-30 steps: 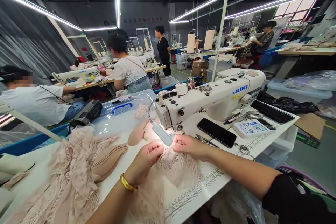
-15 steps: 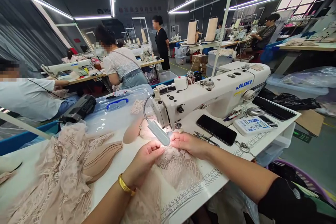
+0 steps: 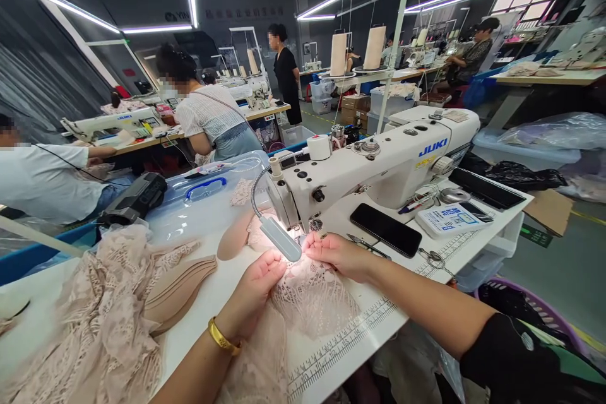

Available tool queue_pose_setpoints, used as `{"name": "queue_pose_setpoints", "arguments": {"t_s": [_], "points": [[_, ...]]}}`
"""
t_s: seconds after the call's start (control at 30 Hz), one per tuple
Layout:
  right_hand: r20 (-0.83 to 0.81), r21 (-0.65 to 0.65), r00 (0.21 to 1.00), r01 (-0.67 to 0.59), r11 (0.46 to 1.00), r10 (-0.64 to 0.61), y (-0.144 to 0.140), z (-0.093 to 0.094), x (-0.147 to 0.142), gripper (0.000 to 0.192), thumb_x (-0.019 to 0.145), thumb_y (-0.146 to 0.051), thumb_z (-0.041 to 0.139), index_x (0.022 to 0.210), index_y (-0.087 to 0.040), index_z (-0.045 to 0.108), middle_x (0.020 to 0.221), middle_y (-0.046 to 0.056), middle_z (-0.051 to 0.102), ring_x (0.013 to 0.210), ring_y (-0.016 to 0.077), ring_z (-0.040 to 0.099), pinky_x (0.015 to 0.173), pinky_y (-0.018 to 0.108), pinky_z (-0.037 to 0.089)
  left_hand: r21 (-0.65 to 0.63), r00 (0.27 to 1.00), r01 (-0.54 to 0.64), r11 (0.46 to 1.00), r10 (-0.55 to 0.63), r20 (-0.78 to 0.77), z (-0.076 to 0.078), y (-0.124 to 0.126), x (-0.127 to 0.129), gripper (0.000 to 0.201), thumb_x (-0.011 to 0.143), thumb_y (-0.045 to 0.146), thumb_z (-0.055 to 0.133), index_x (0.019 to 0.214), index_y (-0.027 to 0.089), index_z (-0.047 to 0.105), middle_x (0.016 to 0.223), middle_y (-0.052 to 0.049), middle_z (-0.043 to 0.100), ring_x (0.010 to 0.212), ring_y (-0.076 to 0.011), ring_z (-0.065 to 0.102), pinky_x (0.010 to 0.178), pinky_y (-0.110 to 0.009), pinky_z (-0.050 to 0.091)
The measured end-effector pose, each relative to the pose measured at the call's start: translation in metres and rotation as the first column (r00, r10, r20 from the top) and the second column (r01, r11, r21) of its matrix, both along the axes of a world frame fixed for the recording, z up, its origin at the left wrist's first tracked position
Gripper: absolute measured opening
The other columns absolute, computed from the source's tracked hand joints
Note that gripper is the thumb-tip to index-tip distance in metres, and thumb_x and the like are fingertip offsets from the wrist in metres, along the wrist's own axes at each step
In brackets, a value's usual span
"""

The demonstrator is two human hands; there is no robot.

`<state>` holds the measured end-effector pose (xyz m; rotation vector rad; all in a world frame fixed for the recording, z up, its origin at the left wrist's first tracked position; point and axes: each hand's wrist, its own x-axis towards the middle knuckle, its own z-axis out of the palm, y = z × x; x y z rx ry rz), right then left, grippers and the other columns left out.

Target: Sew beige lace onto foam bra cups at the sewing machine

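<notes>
Pale pink lace fabric (image 3: 312,297) lies in front of the needle area of a white sewing machine (image 3: 350,167). My left hand (image 3: 260,281) pinches its edge on the left side. My right hand (image 3: 336,255) pinches the same lace on the right, close to the machine's head. A grey lamp on a bendy neck (image 3: 280,238) lights the spot and hides the needle and part of the lace between my hands. Beyond it, a beige cup pad (image 3: 234,237) lies partly beside more lace.
To the left are a heap of lace (image 3: 104,309) and stacked beige cup pads (image 3: 177,293). A phone (image 3: 386,228), thread snips (image 3: 367,245) and a white box (image 3: 447,222) lie right of my right hand. A clear plastic lid (image 3: 203,202) is behind. Co-workers sit at other machines.
The whole view has shifted slightly left. My hands keep their pinch on the lace, which lies a little differently under my right hand.
</notes>
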<state>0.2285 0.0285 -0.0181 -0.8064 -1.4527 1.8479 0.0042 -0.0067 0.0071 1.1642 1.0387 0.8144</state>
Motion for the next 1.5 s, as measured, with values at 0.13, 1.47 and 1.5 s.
{"name": "queue_pose_setpoints", "arguments": {"t_s": [0.13, 1.47, 1.5], "points": [[-0.026, -0.025, 1.000, 0.006, 1.000, -0.006, -0.0003, 0.0001, -0.0002, 0.045, 0.083, -0.059, 0.075, 0.089, -0.021, 0.052, 0.060, -0.009, 0.040, 0.052, 0.0083, 0.029, 0.049, 0.024, 0.018, -0.021, 1.000, 0.006, 1.000, -0.006, 0.008, 0.0015, -0.0014, 0.0011, 0.030, 0.082, 0.048, 0.077, 0.088, 0.020, 0.068, 0.077, -0.002, 0.067, 0.074, -0.0201, 0.059, 0.069, -0.030, 0.045], [0.011, -0.031, 0.999, 0.040, 0.999, -0.039, -0.0055, 0.0026, -0.0029, 0.039, 0.075, -0.043, 0.080, 0.097, -0.018, 0.058, 0.072, -0.006, 0.050, 0.061, 0.0104, 0.038, 0.060, 0.026, 0.024, -0.095, 0.978, 0.004, 0.995, 0.016, 0.209, -0.0009, -0.0078, 0.0024, 0.021, 0.089, 0.041, 0.073, 0.080, 0.022, 0.070, 0.083, -0.002, 0.065, 0.078, -0.0183, 0.055, 0.075, -0.028, 0.045], [0.010, -0.031, 0.999, 0.039, 0.999, -0.038, -0.0055, 0.0029, -0.0028, 0.040, 0.075, -0.044, 0.080, 0.097, -0.019, 0.058, 0.071, -0.006, 0.049, 0.061, 0.0103, 0.038, 0.060, 0.026, 0.024, -0.095, 0.978, 0.000, 0.995, 0.020, 0.206, -0.0009, -0.0078, 0.0022, 0.021, 0.089, 0.041, 0.073, 0.080, 0.022, 0.070, 0.082, -0.002, 0.064, 0.078, -0.0186, 0.054, 0.074, -0.028, 0.045]]}}
